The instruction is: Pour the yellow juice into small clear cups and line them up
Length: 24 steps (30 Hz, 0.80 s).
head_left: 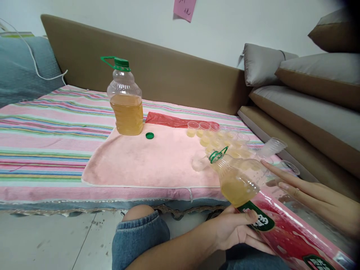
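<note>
A large clear bottle point(239, 187) of pale yellow juice, with a pink and green label, lies tilted in both hands with its neck toward the left. My left hand point(239, 228) grips it from below, thumb on the label. My right hand point(315, 195) rests along its upper side with long, straightened fingers, pressing against the bottle. The uncapped mouth with a green ring is right beside a clear plastic cup point(198, 163) on the pink cloth point(135, 161). Behind the bottle, several small cups point(204, 140) hold yellow juice. Part of that group is hidden by the bottle.
A second large bottle point(128, 112), capped green and partly full, stands at the cloth's back left. Near it lie a green cap point(149, 135) and a red plastic bag point(165, 120). Stacked cups point(271, 147) lie on the right, by piled cushions point(306, 101).
</note>
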Each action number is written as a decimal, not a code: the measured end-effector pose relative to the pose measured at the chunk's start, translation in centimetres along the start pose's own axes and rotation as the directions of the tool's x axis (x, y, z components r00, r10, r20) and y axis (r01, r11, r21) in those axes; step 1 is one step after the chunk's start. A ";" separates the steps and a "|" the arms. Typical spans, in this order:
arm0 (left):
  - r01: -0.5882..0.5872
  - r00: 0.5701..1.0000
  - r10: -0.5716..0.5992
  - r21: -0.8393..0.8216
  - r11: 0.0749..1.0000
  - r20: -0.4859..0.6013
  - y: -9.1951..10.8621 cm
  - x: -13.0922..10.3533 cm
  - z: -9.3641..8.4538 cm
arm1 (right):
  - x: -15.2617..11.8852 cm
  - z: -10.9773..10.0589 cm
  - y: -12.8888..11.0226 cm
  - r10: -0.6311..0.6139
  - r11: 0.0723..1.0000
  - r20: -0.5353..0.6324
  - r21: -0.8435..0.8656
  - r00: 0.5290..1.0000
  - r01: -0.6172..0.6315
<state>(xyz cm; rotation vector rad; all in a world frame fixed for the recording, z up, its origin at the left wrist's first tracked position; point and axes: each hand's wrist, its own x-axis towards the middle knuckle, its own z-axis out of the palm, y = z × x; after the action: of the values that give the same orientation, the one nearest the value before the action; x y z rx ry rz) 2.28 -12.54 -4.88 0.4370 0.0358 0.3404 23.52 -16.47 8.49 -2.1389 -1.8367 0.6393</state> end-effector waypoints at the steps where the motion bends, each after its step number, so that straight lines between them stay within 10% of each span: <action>1: 0.004 1.000 -0.004 0.000 1.000 -0.003 0.0 0.0 0.0 | 0.2 -0.1 0.6 0.005 1.000 0.050 -0.019 0.999 -0.004; 10: -0.002 1.000 0.002 -0.009 1.000 0.026 -0.2 0.2 -0.3 | 0.7 -0.9 2.1 0.016 0.993 0.168 -0.122 0.986 0.005; 24: 0.005 1.000 -0.005 -0.015 1.000 0.000 0.2 0.1 0.4 | -0.3 0.4 -1.6 0.000 0.994 0.026 -0.106 1.000 0.003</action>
<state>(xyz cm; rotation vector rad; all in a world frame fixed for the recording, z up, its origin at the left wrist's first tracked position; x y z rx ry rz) 2.31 -12.49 -4.47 0.4218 0.0343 0.3355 21.87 -16.48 8.91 -2.2049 -1.9260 0.5842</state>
